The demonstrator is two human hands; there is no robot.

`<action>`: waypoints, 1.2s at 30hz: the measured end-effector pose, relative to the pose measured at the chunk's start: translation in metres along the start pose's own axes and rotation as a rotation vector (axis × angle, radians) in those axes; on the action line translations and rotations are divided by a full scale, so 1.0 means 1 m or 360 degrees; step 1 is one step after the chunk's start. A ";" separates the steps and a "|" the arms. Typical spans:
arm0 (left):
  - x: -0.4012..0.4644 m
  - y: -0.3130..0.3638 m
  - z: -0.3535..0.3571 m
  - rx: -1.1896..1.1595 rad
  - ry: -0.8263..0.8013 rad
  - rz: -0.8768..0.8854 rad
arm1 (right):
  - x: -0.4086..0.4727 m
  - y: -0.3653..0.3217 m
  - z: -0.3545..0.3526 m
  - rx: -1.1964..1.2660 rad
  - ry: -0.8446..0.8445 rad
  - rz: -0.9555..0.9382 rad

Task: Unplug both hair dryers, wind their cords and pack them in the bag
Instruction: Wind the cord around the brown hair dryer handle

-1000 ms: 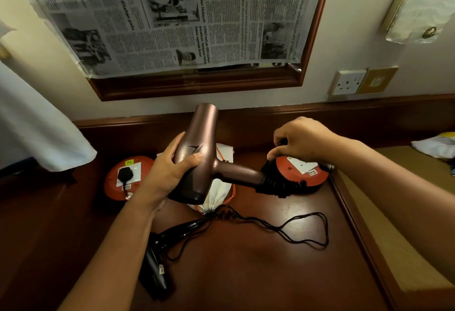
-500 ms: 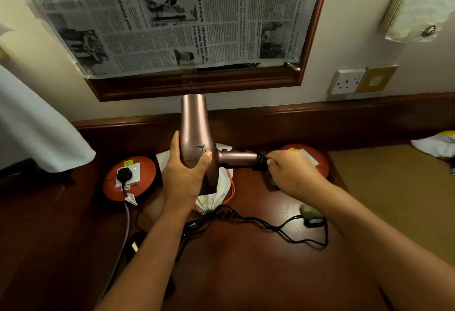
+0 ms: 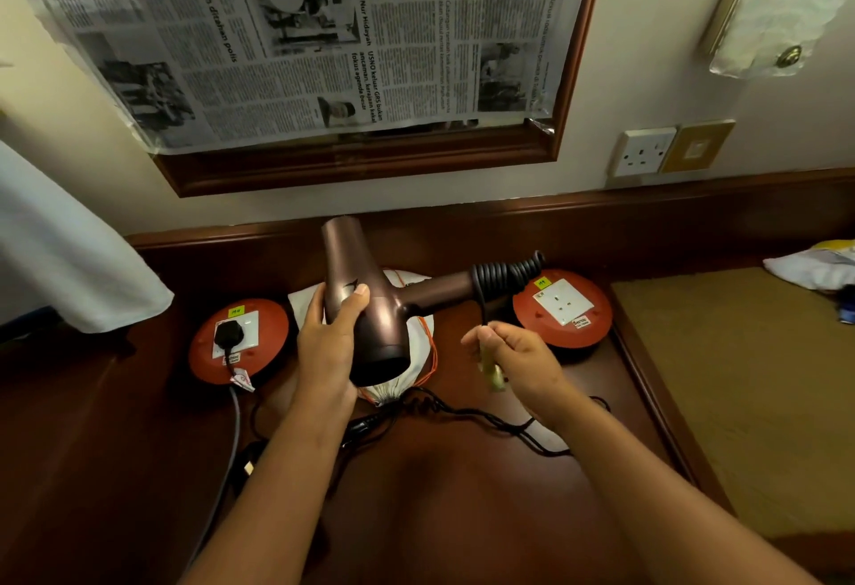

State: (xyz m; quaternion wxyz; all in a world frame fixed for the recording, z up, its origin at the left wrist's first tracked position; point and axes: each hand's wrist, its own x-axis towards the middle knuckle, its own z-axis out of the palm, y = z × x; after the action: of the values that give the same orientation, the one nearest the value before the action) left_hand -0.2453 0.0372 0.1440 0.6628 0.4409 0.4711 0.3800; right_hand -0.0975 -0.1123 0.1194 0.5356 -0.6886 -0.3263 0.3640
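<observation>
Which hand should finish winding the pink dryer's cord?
Right. The right hand already pinches the cord's free end below the coil; the left hand grips the pink dryer.

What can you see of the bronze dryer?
The bronze dryer looks like glossy metallic-brown plastic with a small dark logo on its side. The barrel points up and away, its dark round end faces the camera, and the handle juts right. The left hand grips the body, holding it in the air over a white bag. A black cord is coiled round the handle end; its tail drops to the right hand, which pinches it.
</observation>
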 end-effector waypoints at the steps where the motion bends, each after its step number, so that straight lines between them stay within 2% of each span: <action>1: -0.001 0.000 -0.002 -0.0012 -0.0017 -0.0020 | 0.001 0.003 -0.001 -0.0064 -0.0007 -0.0013; 5: -0.004 -0.001 -0.005 -0.0121 -0.0086 -0.0121 | 0.010 0.010 -0.004 -0.0387 -0.0055 -0.0151; 8: -0.005 0.000 -0.006 -0.0083 -0.0144 -0.0143 | 0.018 0.011 -0.007 -0.0615 0.0003 -0.0208; 11: -0.004 0.000 -0.008 -0.0025 -0.0211 -0.0150 | 0.017 0.008 -0.007 -0.0306 -0.0070 -0.0045; 17: -0.008 -0.004 -0.016 0.0103 -0.0339 -0.0090 | 0.015 0.009 -0.010 0.0895 -0.0087 0.0361; 23: -0.011 -0.008 -0.024 0.0216 -0.0557 -0.0100 | 0.019 0.016 -0.035 0.1128 -0.0267 0.0420; 30: -0.010 -0.010 -0.021 0.0388 -0.0726 0.0045 | 0.023 0.002 -0.069 0.0598 -0.0443 0.0483; 35: -0.012 -0.021 -0.017 0.0506 -0.0823 0.0125 | 0.018 -0.013 -0.086 0.0414 -0.0719 0.0611; 36: -0.012 -0.026 -0.015 0.0545 -0.0828 0.0160 | 0.016 -0.014 -0.087 0.0279 -0.0796 0.0619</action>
State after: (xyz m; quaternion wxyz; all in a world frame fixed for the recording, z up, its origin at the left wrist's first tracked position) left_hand -0.2608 0.0212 0.1206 0.6575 0.6513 0.3207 0.2019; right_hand -0.0154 -0.1392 0.1447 0.4166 -0.5785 -0.2776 0.6440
